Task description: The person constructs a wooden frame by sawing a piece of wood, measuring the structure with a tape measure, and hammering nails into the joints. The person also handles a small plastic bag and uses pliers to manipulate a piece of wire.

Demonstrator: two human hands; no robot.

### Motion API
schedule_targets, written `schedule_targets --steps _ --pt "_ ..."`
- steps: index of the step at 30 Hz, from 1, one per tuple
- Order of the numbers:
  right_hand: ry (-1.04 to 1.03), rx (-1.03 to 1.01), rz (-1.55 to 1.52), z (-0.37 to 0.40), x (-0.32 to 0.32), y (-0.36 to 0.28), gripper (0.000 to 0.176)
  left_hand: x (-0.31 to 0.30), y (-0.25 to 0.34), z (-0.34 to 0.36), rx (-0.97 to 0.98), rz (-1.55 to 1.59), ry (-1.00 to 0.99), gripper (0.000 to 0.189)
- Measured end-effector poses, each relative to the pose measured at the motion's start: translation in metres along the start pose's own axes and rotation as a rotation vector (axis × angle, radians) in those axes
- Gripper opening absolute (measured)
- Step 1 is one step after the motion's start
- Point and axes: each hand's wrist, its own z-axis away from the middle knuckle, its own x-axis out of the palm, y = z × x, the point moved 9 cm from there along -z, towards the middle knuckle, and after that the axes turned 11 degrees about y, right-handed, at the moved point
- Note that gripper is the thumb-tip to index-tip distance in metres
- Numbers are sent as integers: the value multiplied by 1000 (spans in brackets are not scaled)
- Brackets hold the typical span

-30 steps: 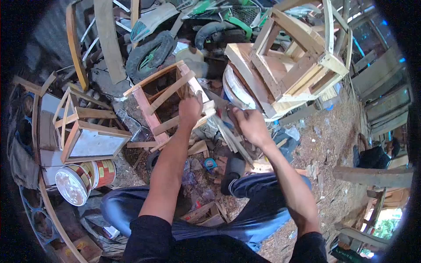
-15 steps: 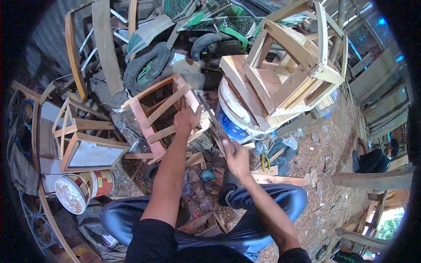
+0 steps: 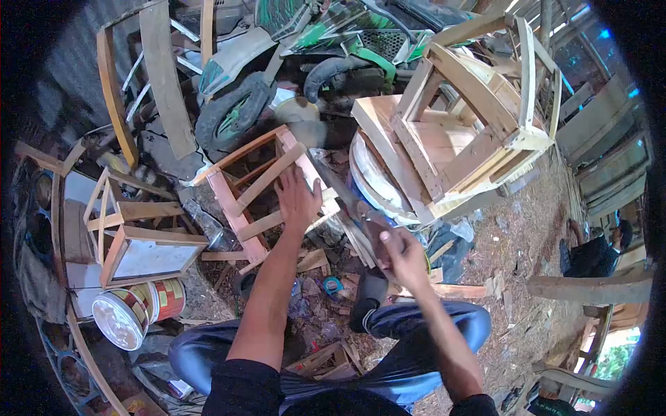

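My left hand [image 3: 299,202] presses on a small wooden frame [image 3: 225,186], its fingers outstretched over the slats and the pinkish rail on the right side. In my right hand [image 3: 406,260] is the handle of a handsaw [image 3: 345,192], fingers wrapped round it. The saw's dark blade slants up and left, overlapping the frame's right edge close to my left hand. Scrap wood strips lie below the blade.
A larger wooden chair frame [image 3: 479,128] rests on a white and blue bucket [image 3: 374,170]. A motorcycle [image 3: 236,111] stands behind. To the left are another small wooden frame [image 3: 154,255] and paint buckets [image 3: 121,319]. A blue tape measure [image 3: 333,285] lies among scraps; a person [image 3: 593,253] sits far right.
My right hand has drawn the saw back, down and to the right. The fingers of my left hand have spread out on the frame. The whole view has shifted slightly.
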Motion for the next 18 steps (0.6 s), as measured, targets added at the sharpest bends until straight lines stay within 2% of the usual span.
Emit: schedule_targets --steps 1,2,3,5,6,7,9,11,13,15,17,18 --pt "-39 -50 54 -2 -2 -21 32 7 -5 -3 -2 -3 3 57" --pt "-18 -203 193 -9 -7 -24 35 10 -1 -3 120 18 81 58" --pt "-19 -196 193 -8 -5 -30 35 10 6 0 244 42 157 59" --pt "23 -243 351 -2 -8 -67 40 12 7 -1 206 113 106 55" --pt "-44 -149 412 3 -5 -83 39 16 6 -2 194 107 87 56" --pt "-45 -142 417 2 -2 -89 39 18 5 -2 183 97 62 56" --pt "-74 -243 446 0 10 -106 39 19 5 -2 180 66 35 56" --pt "-88 -197 465 -5 17 -123 39 22 6 -3 180 37 6 56" --pt "-169 -64 529 -9 25 -119 39 17 9 -3 215 40 84 55" --pt "-175 -117 535 -5 32 -121 41 16 8 -5 223 -13 65 55" --pt "-173 -217 629 7 37 -121 41 23 4 -4 182 -57 -84 56" --pt "-140 -229 586 10 33 -116 40 26 3 -3 175 -36 -82 57"
